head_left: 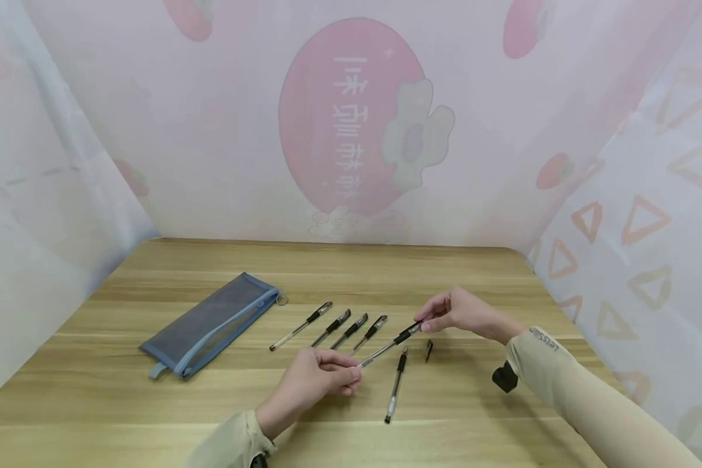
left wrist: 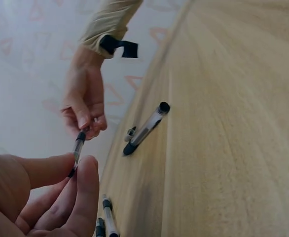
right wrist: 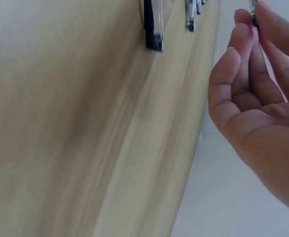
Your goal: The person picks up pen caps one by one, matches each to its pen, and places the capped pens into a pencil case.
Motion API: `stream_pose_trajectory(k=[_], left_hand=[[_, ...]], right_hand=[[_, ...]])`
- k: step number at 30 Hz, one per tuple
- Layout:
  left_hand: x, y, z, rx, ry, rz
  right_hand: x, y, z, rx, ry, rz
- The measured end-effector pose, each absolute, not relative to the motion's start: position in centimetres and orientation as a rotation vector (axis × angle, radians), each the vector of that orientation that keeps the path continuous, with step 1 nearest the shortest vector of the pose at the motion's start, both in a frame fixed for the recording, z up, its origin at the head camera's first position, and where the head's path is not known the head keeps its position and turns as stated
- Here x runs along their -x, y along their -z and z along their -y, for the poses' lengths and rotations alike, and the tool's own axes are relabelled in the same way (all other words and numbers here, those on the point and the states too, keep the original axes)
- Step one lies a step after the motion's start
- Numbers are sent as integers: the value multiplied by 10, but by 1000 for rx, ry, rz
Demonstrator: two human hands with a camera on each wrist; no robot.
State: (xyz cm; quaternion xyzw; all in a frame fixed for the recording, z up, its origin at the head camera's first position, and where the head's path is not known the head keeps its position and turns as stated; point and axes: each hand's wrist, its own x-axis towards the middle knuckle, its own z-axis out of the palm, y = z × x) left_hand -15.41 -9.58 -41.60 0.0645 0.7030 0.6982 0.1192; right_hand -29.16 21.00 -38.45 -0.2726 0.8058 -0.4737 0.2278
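Between the two hands, a gel pen (head_left: 384, 348) with a clear barrel and a black grip and cap is held above the table. My left hand (head_left: 316, 383) pinches its rear end between thumb and fingers. At the other end, the right hand (head_left: 465, 313) pinches the cap; in the right wrist view, thumb and fingertips meet on the pen's tip end (right wrist: 254, 19). Below the held pen lies an uncapped pen (head_left: 396, 385), its black end toward me. Beside it on the right is a loose black pen cap (head_left: 429, 351).
Several capped pens (head_left: 318, 312) lie slanted side by side behind the left hand. To the left rests a blue-grey mesh pencil case (head_left: 205, 325) with a zip and a ring. Patterned cloth walls (head_left: 222, 130) stand along the back and sides of the wooden table (head_left: 444, 429).
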Motion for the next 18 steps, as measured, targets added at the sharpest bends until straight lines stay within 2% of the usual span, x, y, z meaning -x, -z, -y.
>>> stream_pose_trajectory(k=[8, 18], left_hand=[[157, 416, 90, -106, -2025, -2079], [163, 418, 90, -12, -2034, -2057]], right_hand=[[310, 386, -201, 758, 1246, -2243], [333, 406, -199, 738, 1308, -2141]])
